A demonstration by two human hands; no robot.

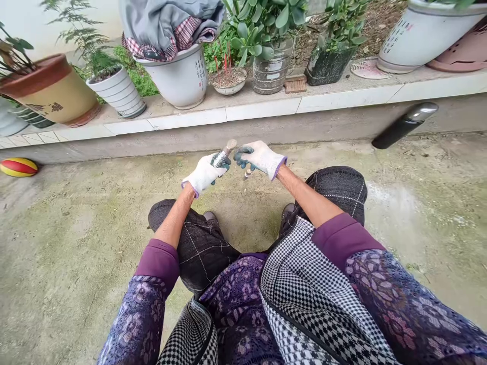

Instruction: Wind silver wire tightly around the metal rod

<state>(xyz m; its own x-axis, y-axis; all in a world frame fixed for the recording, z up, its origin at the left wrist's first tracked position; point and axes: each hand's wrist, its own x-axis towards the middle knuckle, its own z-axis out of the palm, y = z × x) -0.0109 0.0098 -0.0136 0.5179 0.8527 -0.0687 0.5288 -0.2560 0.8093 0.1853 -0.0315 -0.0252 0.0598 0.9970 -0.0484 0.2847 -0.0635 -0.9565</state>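
My left hand (205, 173), in a white glove with dark green coated fingers, is closed around a short thick stick (224, 154). Its pale round end points up and away from me, and a silvery ridged band, like wound wire, covers its lower part. My right hand (258, 156), gloved alike, is just right of the stick's end. Its fingers are curled together, and whatever they may hold is too small to make out. Below the right fingers shows a small pale-and-dark object (247, 174); I cannot tell whether it hangs or lies on the ground.
Ahead runs a low tiled ledge (262, 110) with several potted plants. Grey clothes (171, 25) lie over a white pot (178, 76). A black flask (403, 125) leans against the wall at right. A red-and-yellow ball (19, 167) sits at far left. My knees flank the hands.
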